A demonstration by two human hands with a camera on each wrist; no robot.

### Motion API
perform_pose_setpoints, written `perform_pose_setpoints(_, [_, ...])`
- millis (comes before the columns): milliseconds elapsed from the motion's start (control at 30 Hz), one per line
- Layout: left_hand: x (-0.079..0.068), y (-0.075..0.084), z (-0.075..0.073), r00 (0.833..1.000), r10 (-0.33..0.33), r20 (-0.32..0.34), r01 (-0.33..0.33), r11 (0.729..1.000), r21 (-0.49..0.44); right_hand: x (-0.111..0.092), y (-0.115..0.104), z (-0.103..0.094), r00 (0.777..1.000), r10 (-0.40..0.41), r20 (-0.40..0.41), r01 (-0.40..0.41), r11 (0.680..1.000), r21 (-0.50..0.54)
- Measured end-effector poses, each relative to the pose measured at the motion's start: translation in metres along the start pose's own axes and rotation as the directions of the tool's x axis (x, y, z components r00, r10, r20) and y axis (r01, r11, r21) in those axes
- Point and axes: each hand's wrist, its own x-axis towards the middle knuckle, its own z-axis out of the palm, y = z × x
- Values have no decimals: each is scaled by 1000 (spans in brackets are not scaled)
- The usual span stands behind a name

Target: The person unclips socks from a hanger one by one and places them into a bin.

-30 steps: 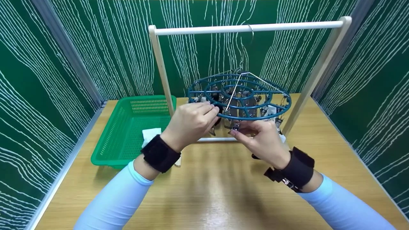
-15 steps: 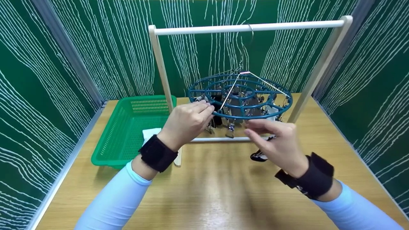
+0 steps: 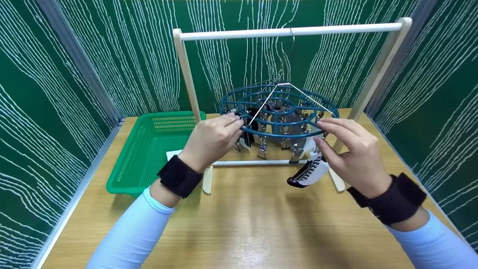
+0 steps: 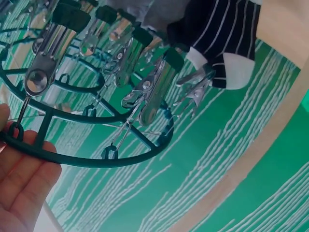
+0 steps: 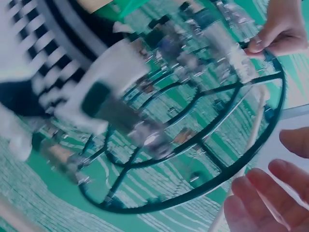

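A blue-green oval clip hanger (image 3: 295, 136) hangs from the rack by its hook, metal clips (image 3: 262, 148) dangling under it. My left hand (image 3: 213, 141) pinches its front-left rim, thumb above and fingers beneath in the left wrist view. At the right side of the rim, my right hand (image 3: 353, 151) has its fingers extended and apart; the right wrist view shows nothing between them. Just left of that hand hangs a black-and-white checkered sock (image 3: 310, 170), held by a clip (image 5: 140, 125). A black striped sock (image 4: 227, 34) with white patches hangs on the left side.
A wooden rack with a white top bar (image 3: 231, 35) stands on the table (image 3: 246, 228), its white lower bar (image 3: 239, 163) near the tabletop. To the left is a green basket (image 3: 164, 142) with a white cloth (image 3: 173, 153) inside. Green walls enclose the table.
My right hand has let go of a front clip and moved right to the hanger's right side. The hanger has turned, bringing the checkered sock into fuller view. My left hand shifted slightly left.
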Motion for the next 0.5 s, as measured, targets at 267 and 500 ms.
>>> perform_pose_setpoints(267, [-3,-5,-3,998,-50,27,51,998,-48,-1,19,1,974,-105,198,130,985,-117])
perform_pose_setpoints(500, [-6,-8,-4,997,-70,28,71,995,-64,0,20,6,963,-236,131,250,963,-103])
